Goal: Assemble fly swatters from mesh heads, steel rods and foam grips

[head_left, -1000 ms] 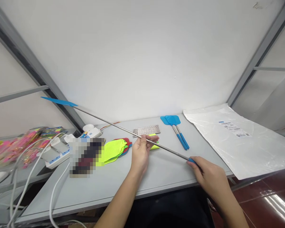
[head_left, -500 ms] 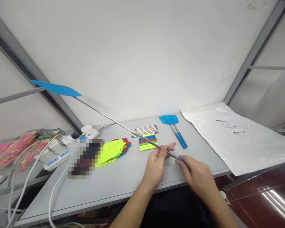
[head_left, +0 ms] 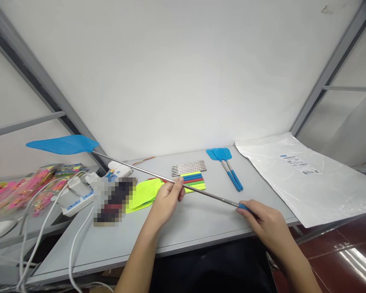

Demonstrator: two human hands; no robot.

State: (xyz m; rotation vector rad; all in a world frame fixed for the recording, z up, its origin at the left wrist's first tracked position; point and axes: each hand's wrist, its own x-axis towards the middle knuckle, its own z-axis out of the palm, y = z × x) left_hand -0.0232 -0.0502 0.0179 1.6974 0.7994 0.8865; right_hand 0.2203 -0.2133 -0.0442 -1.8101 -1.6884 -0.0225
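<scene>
A blue fly swatter [head_left: 64, 144] with a long metal telescopic rod stretches across the view, its head up at the left. My left hand [head_left: 168, 199] is closed around the middle of the rod. At the lower right end, my right hand [head_left: 264, 219] grips the blue handle, which it mostly hides. Behind the rod lie several coloured handle tubes [head_left: 195, 183] in blue, red, green and yellow. Above them is a row of silver metal rods [head_left: 189, 167]. Yellow swatter heads [head_left: 144, 194] lie stacked left of my left hand, with some red showing underneath.
Two short blue fly swatters [head_left: 228, 171] rest on the grey table [head_left: 177, 240]. A large white plastic bag [head_left: 308, 179] covers the right end. At left are a power strip [head_left: 79, 201] with cables, a pixelated object [head_left: 114, 203] and packaged pink items [head_left: 27, 185].
My left hand has slid left and up along the rod, away from my right hand. The swatter's head has dipped lower, and its flat face shows more.
</scene>
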